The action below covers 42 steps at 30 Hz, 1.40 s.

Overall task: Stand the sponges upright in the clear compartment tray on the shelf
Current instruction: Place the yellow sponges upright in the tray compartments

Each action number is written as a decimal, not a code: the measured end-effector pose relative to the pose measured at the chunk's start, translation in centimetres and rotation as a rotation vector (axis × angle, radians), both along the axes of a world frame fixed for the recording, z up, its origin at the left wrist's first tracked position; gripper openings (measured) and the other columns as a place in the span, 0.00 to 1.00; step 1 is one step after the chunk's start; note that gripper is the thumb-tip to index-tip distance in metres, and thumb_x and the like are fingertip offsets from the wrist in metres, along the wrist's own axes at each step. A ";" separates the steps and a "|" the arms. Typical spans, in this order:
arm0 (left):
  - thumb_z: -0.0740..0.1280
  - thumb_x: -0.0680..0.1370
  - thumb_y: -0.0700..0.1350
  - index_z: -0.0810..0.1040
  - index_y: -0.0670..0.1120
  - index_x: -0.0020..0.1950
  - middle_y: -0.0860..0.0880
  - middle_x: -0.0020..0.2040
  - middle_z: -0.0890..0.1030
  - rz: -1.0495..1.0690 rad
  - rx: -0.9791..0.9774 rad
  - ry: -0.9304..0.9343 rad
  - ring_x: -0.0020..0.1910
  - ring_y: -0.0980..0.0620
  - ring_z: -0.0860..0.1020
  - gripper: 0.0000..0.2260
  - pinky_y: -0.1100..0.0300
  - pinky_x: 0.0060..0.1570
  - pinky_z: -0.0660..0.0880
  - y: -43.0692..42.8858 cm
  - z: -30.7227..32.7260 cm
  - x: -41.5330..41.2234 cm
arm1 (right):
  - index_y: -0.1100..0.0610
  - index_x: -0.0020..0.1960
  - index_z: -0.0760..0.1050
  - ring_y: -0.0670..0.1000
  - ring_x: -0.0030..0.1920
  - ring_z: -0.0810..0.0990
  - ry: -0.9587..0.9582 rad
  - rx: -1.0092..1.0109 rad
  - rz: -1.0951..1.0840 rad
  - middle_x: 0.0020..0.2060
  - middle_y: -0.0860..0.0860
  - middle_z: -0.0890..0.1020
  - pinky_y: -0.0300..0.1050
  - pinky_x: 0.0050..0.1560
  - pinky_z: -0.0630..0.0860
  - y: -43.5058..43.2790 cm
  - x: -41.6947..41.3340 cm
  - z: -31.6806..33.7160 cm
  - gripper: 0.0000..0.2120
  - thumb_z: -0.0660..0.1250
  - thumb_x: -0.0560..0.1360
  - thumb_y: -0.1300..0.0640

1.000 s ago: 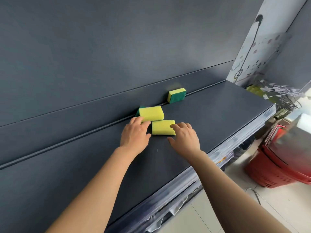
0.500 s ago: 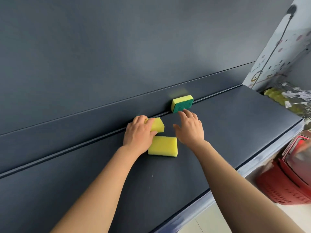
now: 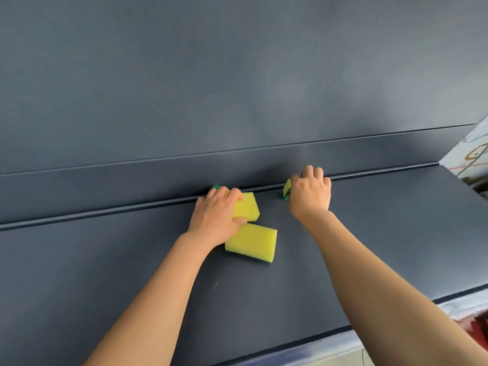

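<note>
Three yellow sponges with green backs are on the dark shelf (image 3: 369, 247). My left hand (image 3: 216, 216) grips one sponge (image 3: 247, 207) by the rear groove, fingers over its top and thumb at its near side. A second sponge (image 3: 252, 241) lies flat just in front of that hand, untouched. My right hand (image 3: 311, 192) curls over the third sponge (image 3: 287, 188) against the back wall; only its left end shows. No clear compartment tray is in view.
The shelf's back panel (image 3: 237, 165) rises right behind the sponges, with a groove along its foot. A patterned white board (image 3: 472, 157) stands at the far right. The shelf's front edge (image 3: 303, 347) runs along the bottom, with something red beyond its right end.
My right hand reached forward from open air and closed over the far sponge. My left hand tightened its hold on the middle sponge. The camera moved closer and turned left.
</note>
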<state>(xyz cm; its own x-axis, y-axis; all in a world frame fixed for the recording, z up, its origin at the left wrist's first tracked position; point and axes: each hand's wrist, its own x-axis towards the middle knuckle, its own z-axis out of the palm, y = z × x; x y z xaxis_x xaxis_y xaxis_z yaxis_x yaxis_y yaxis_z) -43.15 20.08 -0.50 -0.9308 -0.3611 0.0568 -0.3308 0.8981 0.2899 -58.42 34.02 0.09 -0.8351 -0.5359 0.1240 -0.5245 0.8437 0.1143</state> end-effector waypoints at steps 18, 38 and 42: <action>0.73 0.67 0.53 0.65 0.49 0.54 0.50 0.54 0.71 0.385 0.088 0.083 0.52 0.47 0.72 0.23 0.55 0.43 0.69 1.1 0.9 8.7 | 0.51 0.74 0.55 0.55 0.66 0.68 -0.982 -0.554 0.273 0.65 0.53 0.69 0.50 0.61 0.71 -3.0 9.7 -1.4 0.35 0.67 0.72 0.54; 0.60 0.80 0.44 0.69 0.67 0.61 0.57 0.58 0.75 0.792 0.792 0.769 0.54 0.57 0.74 0.18 0.60 0.51 0.73 -1.0 2.7 29.7 | 0.42 0.60 0.72 0.40 0.41 0.73 -1.199 -1.042 0.729 0.46 0.43 0.78 0.32 0.43 0.71 -10.9 27.9 3.6 0.14 0.62 0.78 0.57; 0.63 0.79 0.41 0.73 0.63 0.53 0.52 0.46 0.78 0.847 0.829 0.839 0.44 0.53 0.77 0.14 0.57 0.41 0.75 -1.7 3.1 36.5 | 0.43 0.55 0.75 0.46 0.43 0.72 -1.195 -1.037 0.792 0.45 0.45 0.79 0.42 0.46 0.71 -13.1 34.0 3.8 0.12 0.66 0.76 0.58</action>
<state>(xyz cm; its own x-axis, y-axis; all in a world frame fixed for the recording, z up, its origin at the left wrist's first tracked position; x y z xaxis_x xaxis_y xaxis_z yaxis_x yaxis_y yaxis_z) -6.66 18.40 2.57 -0.2239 -0.9742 -0.0276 -0.1420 0.0046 0.9899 -24.39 20.95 3.91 -0.3183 -0.9228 0.2169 -0.1944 -0.1603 -0.9677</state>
